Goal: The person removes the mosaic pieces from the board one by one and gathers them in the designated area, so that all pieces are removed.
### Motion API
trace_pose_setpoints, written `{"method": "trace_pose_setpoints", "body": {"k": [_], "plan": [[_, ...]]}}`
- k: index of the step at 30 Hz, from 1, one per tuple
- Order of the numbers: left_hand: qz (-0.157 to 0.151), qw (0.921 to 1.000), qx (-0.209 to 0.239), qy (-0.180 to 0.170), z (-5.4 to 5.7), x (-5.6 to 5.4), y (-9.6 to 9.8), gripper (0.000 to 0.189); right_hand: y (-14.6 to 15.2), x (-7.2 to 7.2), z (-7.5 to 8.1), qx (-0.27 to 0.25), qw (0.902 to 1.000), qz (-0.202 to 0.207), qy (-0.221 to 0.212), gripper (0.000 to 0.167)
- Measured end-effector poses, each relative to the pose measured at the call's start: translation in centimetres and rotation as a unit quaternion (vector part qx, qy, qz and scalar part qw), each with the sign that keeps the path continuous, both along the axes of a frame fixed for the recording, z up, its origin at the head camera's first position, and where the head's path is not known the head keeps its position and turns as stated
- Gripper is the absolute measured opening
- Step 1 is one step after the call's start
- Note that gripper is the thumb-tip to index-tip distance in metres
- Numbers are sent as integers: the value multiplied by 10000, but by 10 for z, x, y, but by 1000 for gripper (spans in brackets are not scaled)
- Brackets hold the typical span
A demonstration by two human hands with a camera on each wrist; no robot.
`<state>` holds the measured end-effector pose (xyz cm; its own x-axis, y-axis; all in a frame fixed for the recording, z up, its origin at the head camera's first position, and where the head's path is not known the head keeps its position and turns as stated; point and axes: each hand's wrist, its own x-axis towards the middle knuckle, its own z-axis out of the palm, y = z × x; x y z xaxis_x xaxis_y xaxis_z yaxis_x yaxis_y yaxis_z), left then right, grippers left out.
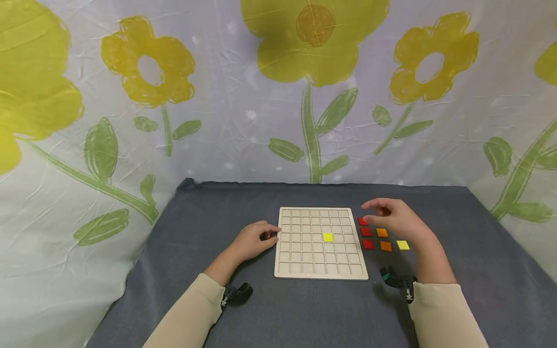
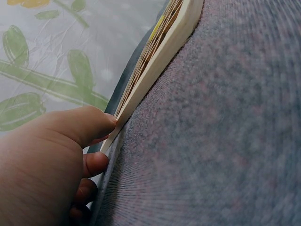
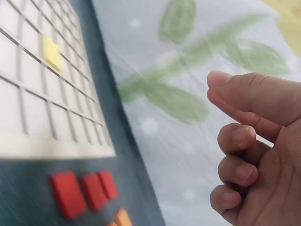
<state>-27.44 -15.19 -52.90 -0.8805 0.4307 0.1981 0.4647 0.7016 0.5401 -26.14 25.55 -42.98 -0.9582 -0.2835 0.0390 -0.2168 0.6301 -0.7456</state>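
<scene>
A square wooden grid board (image 1: 319,277) lies flat on the cloth, with one yellow square tile (image 1: 328,237) in a cell right of its middle. My left hand (image 1: 250,240) rests beside the board's left side, thumb and fingertips touching the edge. In the left wrist view, the thumb meets the pale board edge (image 2: 157,66). Over the loose tiles at the board's right hovers my right hand (image 1: 398,220), fingers loosely bent and nothing in them. Under and beside it are three red tiles (image 1: 366,232), two orange tiles (image 1: 386,246) and a yellow tile (image 1: 403,245).
Dark grey cloth (image 1: 296,314) covers the table. Behind and at the sides hangs a pale curtain (image 1: 226,121) printed with yellow flowers. A black wrist-camera mount (image 1: 238,293) sticks out by the left wrist, and a similar mount (image 1: 396,279) by the right.
</scene>
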Motion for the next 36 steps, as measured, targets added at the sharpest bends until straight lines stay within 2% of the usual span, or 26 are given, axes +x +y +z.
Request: {"method": "trace_pose_setpoints", "body": {"k": [4,10,14,25,36], "plan": [[-7,10000,-3,12,0,0,0,27,-22,-4,-10,27,9996,258,-98,35],[-33,10000,17,13,-1,0,0,28,-54,-8,-32,484,9963,692,-174,34],[-40,10000,27,46,-3,-1,-1,27,-66,-8,-44,712,9937,805,-310,34],[-28,10000,44,-6,-1,-1,-1,27,-82,-5,-54,1137,9919,562,70,28],[44,10000,66,30,-4,-2,0,26,-86,-6,-57,1154,9928,282,122,26]]}}
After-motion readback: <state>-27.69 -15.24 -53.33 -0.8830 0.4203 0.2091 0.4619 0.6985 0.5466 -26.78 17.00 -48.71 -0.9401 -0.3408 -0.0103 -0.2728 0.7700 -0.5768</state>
